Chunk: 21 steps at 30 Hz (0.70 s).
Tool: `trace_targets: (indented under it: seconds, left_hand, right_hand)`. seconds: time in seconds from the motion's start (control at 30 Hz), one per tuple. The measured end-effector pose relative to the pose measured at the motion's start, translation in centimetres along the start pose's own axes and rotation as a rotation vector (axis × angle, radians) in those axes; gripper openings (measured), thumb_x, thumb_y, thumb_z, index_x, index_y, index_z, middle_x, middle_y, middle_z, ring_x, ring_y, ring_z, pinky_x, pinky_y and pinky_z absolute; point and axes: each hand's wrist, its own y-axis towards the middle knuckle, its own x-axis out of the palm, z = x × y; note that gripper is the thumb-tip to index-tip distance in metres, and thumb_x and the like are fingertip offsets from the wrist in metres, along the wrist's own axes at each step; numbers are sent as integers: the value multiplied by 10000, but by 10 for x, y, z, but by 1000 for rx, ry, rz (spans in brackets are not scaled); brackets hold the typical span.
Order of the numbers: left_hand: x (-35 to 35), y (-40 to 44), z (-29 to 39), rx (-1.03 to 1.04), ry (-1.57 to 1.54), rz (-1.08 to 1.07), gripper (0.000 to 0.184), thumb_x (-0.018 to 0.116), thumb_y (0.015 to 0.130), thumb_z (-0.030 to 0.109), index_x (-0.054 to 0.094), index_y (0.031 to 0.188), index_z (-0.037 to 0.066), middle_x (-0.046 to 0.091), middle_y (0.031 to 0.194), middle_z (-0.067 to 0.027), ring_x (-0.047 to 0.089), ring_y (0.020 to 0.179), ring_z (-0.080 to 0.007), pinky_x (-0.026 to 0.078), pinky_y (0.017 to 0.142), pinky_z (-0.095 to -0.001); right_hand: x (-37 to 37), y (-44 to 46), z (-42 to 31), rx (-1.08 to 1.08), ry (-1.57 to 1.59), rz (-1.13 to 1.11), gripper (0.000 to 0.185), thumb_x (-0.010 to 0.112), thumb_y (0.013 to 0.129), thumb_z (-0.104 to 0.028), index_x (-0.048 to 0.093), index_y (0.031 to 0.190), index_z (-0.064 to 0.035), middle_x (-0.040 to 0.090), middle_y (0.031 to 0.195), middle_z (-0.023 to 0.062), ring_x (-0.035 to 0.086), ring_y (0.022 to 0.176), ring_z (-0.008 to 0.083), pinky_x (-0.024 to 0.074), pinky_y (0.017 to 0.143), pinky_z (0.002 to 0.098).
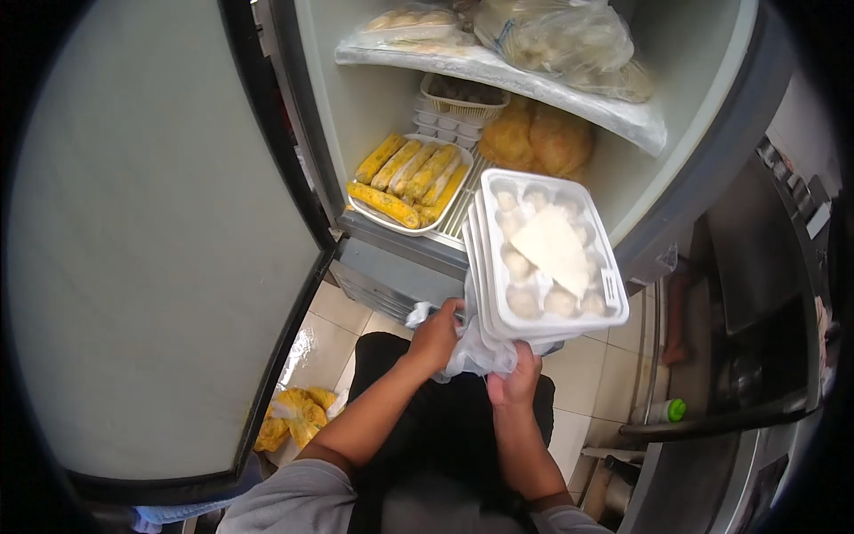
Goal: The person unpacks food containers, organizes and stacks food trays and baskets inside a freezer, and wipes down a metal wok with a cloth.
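Observation:
In front of the open fridge is a stack of white trays [609, 303] with round pale pieces, perhaps dumplings or buns, under a clear cover. A white piece like paper lies across the top one. A thin plastic bag [480, 354] bunches around the stack's near end. My left hand [434, 338] is closed on the bag at the stack's lower left corner. Below the near edge, my right hand [518, 378] grips the bag too, its fingertips partly hidden under the trays.
The fridge door [160, 240] stands open at left. Inside are a tray of yellow wrapped rolls [414, 182], a basket [464, 96], orange bags [538, 138] and an upper shelf [507, 84] with bagged food. Yellow bags [298, 416] lie on the floor; a metal counter stands right.

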Motion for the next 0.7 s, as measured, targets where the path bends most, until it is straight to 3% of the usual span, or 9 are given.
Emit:
trace_targets:
  seconds: [0.03,0.17,0.27,0.3,0.33,0.4,0.53,0.57,0.7]
  left_hand:
    - [4,-7,-7,208,3,107,518,583,780,54,467,1284,83,539,1201,-176,573,1053,-341,457,886,-396]
    - [-19,-13,23,418,-382,302,687,616,787,97,319,1398,-7,384,1385,-211,370,1298,-345,279,1088,-378]
    - [-38,-10,66,616,-87,383,772,678,792,236,290,1403,-31,347,1415,-237,355,1306,-356,260,1098,-388]
    - [-34,-3,71,580,-85,355,902,728,752,416,293,1395,-43,326,1437,-226,347,1313,-367,275,1086,-403]
    - [-31,4,70,557,-5,366,903,734,746,406,294,1390,-48,347,1418,-235,355,1302,-376,289,1074,-410]
    - [-25,21,64,508,150,384,905,747,735,385,295,1381,-60,387,1382,-252,371,1281,-394,317,1049,-423]
    - [-22,29,62,504,226,401,751,775,694,229,399,1288,-37,538,1142,-226,490,1042,-401,408,891,-458]
    - [-18,30,62,420,266,310,868,774,670,214,330,1371,-40,504,1263,-225,481,1119,-390,383,941,-467]
    - [-17,37,70,376,198,329,780,754,705,170,367,1353,-25,556,1169,-218,512,1066,-374,412,900,-445]
  right_hand:
    - [5,3,0,-18,-68,-16,443,558,887,-89,442,1305,-4,524,1276,113,534,1150,245,429,980,395]
    - [10,20,-10,34,-340,-34,405,593,890,-88,483,1268,9,560,1228,100,559,1094,196,439,934,335]
    - [-9,28,-19,71,-689,-94,391,613,822,-67,541,1193,31,607,1132,110,577,1027,197,447,884,317]
    - [-14,20,-31,144,-802,-103,386,609,807,-68,556,1176,30,618,1107,110,582,1013,196,453,873,317]
    - [-23,14,-40,219,-915,-111,381,604,792,-69,571,1159,29,630,1083,110,588,999,196,459,861,316]
    - [-66,1,-52,-5,-852,-207,369,540,792,-68,587,1146,24,642,1064,86,599,982,185,467,849,307]
    - [-90,-21,-132,-45,-734,-225,405,487,756,16,571,1151,41,631,1076,81,598,1001,191,456,890,328]
    - [-99,-27,-146,-125,-785,-238,421,488,745,24,562,1159,44,627,1086,87,596,1011,198,453,897,331]
    - [-80,-65,-192,-431,-672,-137,482,517,751,22,476,1231,53,574,1173,138,569,1080,236,438,943,363]
